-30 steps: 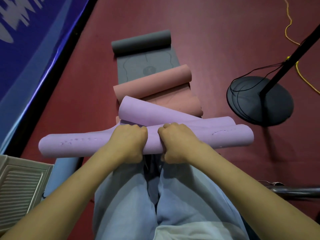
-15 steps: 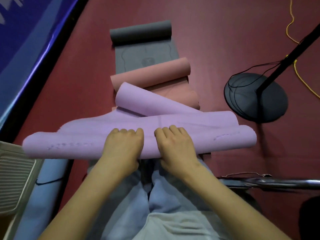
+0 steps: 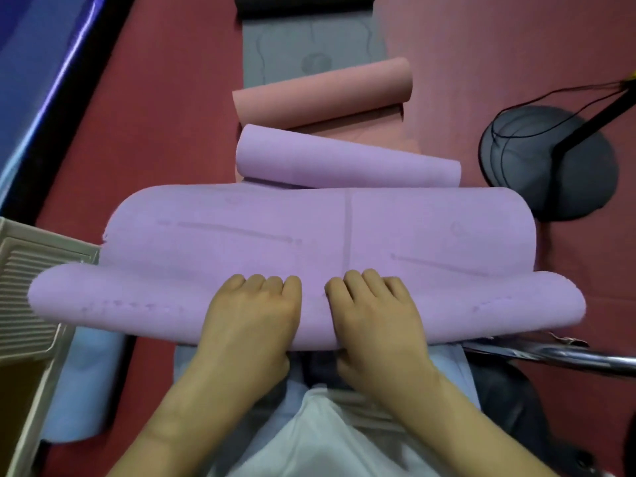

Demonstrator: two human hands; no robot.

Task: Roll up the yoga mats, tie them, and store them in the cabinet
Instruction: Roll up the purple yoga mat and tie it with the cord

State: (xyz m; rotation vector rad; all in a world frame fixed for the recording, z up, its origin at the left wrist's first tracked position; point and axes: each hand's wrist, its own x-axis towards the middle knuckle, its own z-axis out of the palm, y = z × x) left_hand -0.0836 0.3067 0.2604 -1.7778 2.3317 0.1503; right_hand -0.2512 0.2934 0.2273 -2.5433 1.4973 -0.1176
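Note:
A purple yoga mat point(image 3: 241, 235) lies across my lap and the red floor, its near edge curled into a loose roll. My left hand point(image 3: 251, 315) and my right hand point(image 3: 375, 315) sit side by side on the middle of that roll, fingers curled over its top. The thumbs are hidden beneath. The mat's far end forms a second small roll point(image 3: 344, 163). Behind it lie a half-rolled pink mat point(image 3: 320, 94) and a grey mat point(image 3: 309, 49) with a dark rolled end.
A rolled light blue mat point(image 3: 86, 380) lies on the floor at my left, beside a beige louvered panel point(image 3: 31, 287). At the right stands a black round stand base point(image 3: 550, 163) with cables. A chrome tube point(image 3: 550, 356) crosses at right. Blue padding point(image 3: 44, 63) lines the left.
The tight roll my hands gripped has loosened and widened. A broad flat stretch of purple mat now shows beyond my fingers, and the view has come closer.

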